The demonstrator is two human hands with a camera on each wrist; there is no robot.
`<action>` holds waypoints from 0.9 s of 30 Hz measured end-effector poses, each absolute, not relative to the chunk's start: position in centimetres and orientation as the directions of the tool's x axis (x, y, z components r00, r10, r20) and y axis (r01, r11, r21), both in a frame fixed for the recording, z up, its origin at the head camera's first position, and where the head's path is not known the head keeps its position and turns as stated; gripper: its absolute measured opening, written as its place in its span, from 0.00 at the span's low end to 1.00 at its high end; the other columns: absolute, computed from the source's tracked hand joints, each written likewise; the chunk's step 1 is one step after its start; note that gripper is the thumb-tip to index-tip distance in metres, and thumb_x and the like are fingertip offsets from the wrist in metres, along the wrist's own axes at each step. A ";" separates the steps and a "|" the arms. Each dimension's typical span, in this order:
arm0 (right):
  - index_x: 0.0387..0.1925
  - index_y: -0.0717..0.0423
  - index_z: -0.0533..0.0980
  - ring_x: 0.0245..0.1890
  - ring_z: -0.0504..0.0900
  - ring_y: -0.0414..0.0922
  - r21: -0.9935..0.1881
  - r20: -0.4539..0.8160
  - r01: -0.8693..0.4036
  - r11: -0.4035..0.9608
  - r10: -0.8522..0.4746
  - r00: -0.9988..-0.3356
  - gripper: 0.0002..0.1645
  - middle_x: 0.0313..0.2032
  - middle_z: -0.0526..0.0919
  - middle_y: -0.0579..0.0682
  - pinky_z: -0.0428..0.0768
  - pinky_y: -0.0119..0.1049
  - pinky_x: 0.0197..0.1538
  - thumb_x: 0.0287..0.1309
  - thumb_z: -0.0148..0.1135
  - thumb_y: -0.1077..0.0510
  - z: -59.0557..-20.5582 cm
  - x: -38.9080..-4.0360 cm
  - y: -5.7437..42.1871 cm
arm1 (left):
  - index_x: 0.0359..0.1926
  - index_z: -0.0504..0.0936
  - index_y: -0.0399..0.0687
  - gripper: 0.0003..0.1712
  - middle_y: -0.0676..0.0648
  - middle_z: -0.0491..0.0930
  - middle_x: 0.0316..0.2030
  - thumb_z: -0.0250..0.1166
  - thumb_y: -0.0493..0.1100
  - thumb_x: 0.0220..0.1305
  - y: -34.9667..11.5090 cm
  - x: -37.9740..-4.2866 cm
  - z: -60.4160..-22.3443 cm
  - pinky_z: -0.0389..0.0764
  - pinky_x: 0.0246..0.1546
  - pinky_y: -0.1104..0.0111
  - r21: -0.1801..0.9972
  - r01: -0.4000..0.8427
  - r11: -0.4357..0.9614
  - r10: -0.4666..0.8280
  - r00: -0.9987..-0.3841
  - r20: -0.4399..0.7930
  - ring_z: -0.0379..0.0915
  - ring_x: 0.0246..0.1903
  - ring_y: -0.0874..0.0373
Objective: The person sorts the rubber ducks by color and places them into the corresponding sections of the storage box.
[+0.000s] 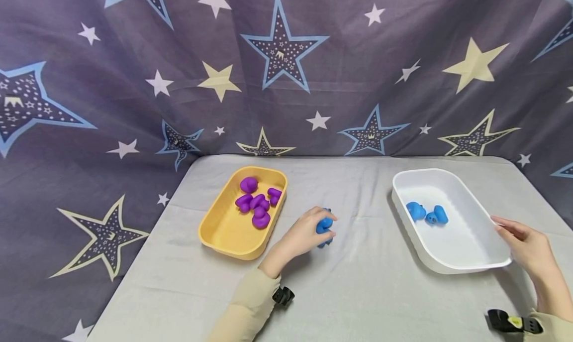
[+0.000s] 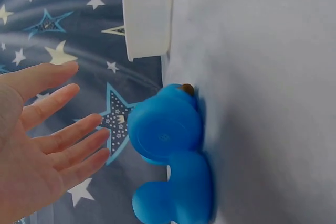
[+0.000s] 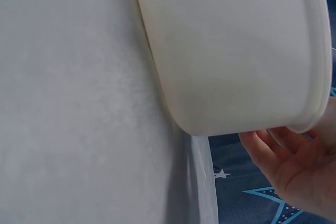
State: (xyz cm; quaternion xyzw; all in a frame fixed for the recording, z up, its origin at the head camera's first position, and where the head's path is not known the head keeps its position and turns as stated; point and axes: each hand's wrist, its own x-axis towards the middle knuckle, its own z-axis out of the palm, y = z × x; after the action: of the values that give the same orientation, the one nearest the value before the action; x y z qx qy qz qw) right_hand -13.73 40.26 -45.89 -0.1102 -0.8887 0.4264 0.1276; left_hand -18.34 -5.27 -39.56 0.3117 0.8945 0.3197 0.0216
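Blue toy ducks (image 2: 165, 129) stand close together on the table; my left hand (image 1: 309, 231) partly hides them in the head view. That hand is over them, its fingers spread and curving loosely, with a gap to the ducks in the left wrist view. At the right, my right hand (image 1: 528, 242) holds the side of a white tray (image 1: 465, 255) near its rim. Its fingers (image 3: 262, 153) lie along the outer wall in the right wrist view, and the thumb is hard to make out. Inside the white tray are blue ducks (image 1: 416, 211), some lying tipped over.
Left of my left hand stands a yellow tray (image 1: 219, 235) with several purple toy ducks (image 1: 261, 217) in it. A light grey cloth (image 1: 358, 292) covers the table. Behind it hangs a dark curtain (image 1: 340, 78) with stars.
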 end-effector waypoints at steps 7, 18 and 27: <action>0.50 0.44 0.75 0.28 0.65 0.16 -0.782 0.126 0.093 0.616 0.303 -0.945 0.18 0.28 0.67 0.13 0.67 0.21 0.25 0.58 0.53 0.49 -45.9 -13.8 40.3 | 0.45 0.77 0.47 0.16 0.45 0.73 0.43 0.64 0.44 0.53 -5.9 -18.2 -40.3 0.72 0.46 0.67 0.562 0.524 0.640 0.538 -0.828 0.159 0.70 0.44 0.53; 0.51 0.42 0.74 0.28 0.67 0.17 -0.795 0.141 0.066 0.604 0.289 -0.947 0.18 0.28 0.70 0.15 0.68 0.19 0.25 0.58 0.53 0.51 -47.1 -14.1 41.4 | 0.45 0.77 0.45 0.18 0.45 0.72 0.43 0.65 0.43 0.52 -6.3 -18.0 -40.8 0.70 0.49 0.64 0.504 0.527 0.684 0.546 -0.828 0.126 0.69 0.45 0.52; 0.51 0.43 0.74 0.27 0.66 0.18 -0.794 0.112 0.096 0.600 0.300 -0.947 0.18 0.27 0.68 0.14 0.68 0.20 0.25 0.58 0.52 0.49 -46.2 -13.7 40.6 | 0.46 0.77 0.45 0.20 0.45 0.73 0.43 0.65 0.45 0.51 -6.4 -18.1 -41.3 0.66 0.51 0.61 0.455 0.544 0.705 0.554 -0.823 0.125 0.68 0.46 0.52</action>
State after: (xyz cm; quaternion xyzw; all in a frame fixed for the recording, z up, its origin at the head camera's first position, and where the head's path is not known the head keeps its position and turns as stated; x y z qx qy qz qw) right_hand -13.71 40.57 -46.19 -0.1118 -0.8867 0.4328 0.1178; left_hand -18.11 -6.39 -41.32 0.2970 0.9233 0.2432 0.0103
